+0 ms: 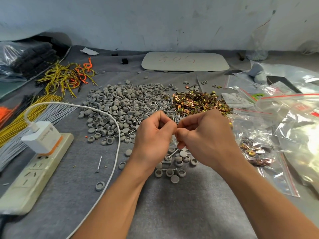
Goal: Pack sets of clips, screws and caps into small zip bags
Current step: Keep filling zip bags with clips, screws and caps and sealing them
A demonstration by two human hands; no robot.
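The left hand (155, 133) and right hand (205, 135) meet knuckle to knuckle. Both are curled and pinching the top of a small zip bag (173, 141), which hangs between them mostly hidden. Just behind them on the gray cloth (172, 204) sit the caps (120, 104), screws (172, 114) and gold clips (198, 101).

Grey caps (120, 104), gold-and-copper clips (198, 100), silvery screws (99, 163), yellow and orange wires (67, 76) (bags (283, 178) apparently red-striped).
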